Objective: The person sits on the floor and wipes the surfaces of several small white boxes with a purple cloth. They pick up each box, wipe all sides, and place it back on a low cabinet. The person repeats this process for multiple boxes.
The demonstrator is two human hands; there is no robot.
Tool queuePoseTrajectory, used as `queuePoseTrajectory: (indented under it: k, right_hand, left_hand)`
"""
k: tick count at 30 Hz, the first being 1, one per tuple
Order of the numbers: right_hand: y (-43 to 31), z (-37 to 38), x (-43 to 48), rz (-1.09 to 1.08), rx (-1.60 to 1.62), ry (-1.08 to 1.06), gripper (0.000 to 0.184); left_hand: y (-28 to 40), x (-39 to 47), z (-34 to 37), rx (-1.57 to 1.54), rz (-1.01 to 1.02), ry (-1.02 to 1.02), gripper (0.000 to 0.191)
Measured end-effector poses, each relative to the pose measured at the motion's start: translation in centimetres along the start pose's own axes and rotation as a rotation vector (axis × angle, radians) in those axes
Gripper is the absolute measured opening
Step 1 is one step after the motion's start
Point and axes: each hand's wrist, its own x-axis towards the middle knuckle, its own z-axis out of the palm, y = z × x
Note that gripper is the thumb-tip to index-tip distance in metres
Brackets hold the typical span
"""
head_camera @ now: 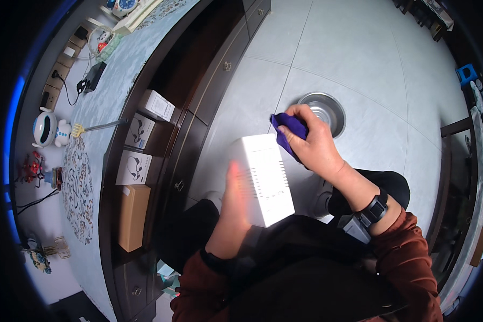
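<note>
My left hand (231, 213) grips a white box-shaped device (267, 177) with rows of vent slots along its side, held up in front of my lap. Glare washes out much of its face, and my left fingers are blurred or hidden behind it. In my right hand (316, 147) is a bunched purple cloth (290, 131), pinched between thumb and fingers close to the device's upper corner. Whether the cloth touches the device I cannot tell. Beyond my right hand a round stainless steel bowl (336, 114) stands on the tiled floor (354, 48), partly covered by that hand.
To my left runs a dark wood cabinet (209, 84) with drawers. Its open shelf holds a brown cardboard box (135, 217) and several white product boxes (134, 167). A yellow-headed back scratcher (100, 126) juts over the edge of its cloth-covered top. A glass-fronted cabinet (457, 201) stands at right.
</note>
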Motion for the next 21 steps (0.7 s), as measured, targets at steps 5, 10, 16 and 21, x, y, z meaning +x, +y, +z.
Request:
queuePoseTrajectory:
  k: [5,10,16,21]
  right_hand:
    - [0.0,-0.9,-0.3,0.120,-0.235,-0.181,0.040]
    - [-1.9,-1.0,-1.5,0.046,0.332,-0.697,0.081]
    - [-1.9,-0.2,-2.9,0.121,0.772,-0.642,0.083]
    - [-1.1,1.0,-3.3,0.309,0.889,-0.319,0.049]
  left_hand:
    - [0.4,-0.1,-1.5,-0.215,0.100,-0.240,0.069]
    - [0.2,0.3,-2.0,-0.368,0.075,-0.204,0.070]
    - [1.7,0.4,-1.2,-0.459,0.063,-0.190,0.052]
    - [0.9,0.0,0.2,-0.304,0.162,-0.048,0.045]
